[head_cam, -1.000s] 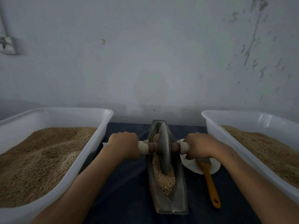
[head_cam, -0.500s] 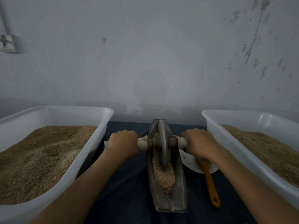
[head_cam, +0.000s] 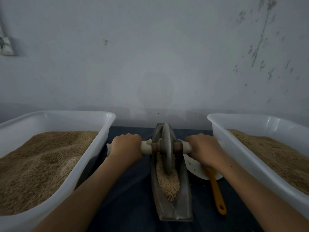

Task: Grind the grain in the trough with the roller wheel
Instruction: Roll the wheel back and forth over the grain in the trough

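My left hand [head_cam: 125, 146] grasps the left end of the axle [head_cam: 146, 147], fingers wrapped over its pale sleeve; my right hand [head_cam: 203, 149] grasps the right end likewise. The axle runs crosswise through the roller wheel [head_cam: 167, 148], a grey disc standing upright on edge in the trough [head_cam: 182, 208], toward its far end. The trough, a narrow boat-shaped metal vessel, lies lengthwise on the dark bench [head_cam: 130, 198] between my forearms. Grain [head_cam: 168, 183] fills its channel, heaped on the near side of the wheel. Just right of the trough sits a white dish [head_cam: 195, 169], partly under my right wrist, with an orange-handled utensil [head_cam: 217, 195] lying beside it. A white tub [head_cam: 93, 158] of grain stands to the left, a second tub [head_cam: 222, 141] to the right, both near the wall [head_cam: 150, 56].
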The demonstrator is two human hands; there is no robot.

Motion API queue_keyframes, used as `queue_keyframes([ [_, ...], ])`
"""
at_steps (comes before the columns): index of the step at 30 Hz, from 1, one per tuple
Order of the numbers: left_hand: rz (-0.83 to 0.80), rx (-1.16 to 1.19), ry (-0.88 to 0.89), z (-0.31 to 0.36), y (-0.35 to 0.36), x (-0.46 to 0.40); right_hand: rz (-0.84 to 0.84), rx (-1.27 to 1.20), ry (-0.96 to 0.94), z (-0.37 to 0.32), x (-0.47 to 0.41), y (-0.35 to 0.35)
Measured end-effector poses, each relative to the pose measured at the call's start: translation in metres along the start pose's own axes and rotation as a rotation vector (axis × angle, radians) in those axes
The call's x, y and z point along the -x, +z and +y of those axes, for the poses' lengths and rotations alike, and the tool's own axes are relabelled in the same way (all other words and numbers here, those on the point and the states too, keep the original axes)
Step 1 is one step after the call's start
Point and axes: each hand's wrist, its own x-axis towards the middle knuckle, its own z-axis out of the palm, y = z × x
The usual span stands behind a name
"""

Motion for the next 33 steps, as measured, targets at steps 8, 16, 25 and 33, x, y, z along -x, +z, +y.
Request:
queue_keyframes([
  [8, -0.122, 0.004, 0.047, -0.004, -0.002, -0.001, -0.231, -0.028, -0.032, 0.003, 0.0, -0.012],
  [16, -0.119, -0.018, 0.038, -0.004, -0.002, -0.003, -0.275, -0.047, -0.017, 0.006, -0.004, -0.009],
  [25, 0.077, -0.048, 0.031, -0.001, 0.005, -0.002, -0.029, -0.042, -0.019, 0.003, 0.0, -0.002],
  [33, -0.237, 0.028, 0.017, -0.008, 0.0, -0.005, -0.33, 0.005, -0.035, 0.003, -0.002, -0.019],
])
